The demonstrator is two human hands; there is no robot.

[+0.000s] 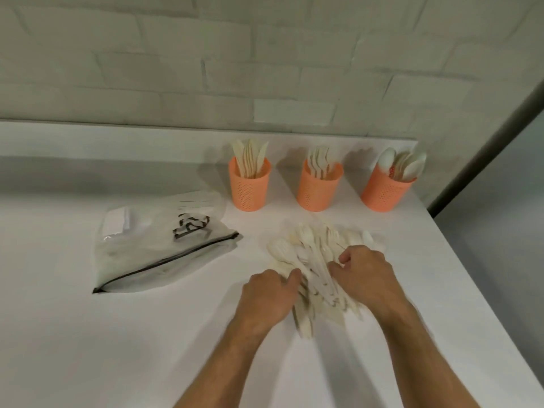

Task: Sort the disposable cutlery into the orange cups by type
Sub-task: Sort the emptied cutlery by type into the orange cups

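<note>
Both hands work in the loose cutlery pile at the middle of the white bench; the left hand has its fingers curled into the pile's near edge, and the right hand has its fingers bent round a few pieces. Which pieces each grips is too blurred to tell. The three orange cups stand at twelve to one o'clock: knife cup, fork cup, spoon cup. The pale pieces look alike and overlap, so a hasty grab may lift mixed types, or drag neighbours towards the bench edge at three o'clock. A clear zip bag lies at nine o'clock.
</note>
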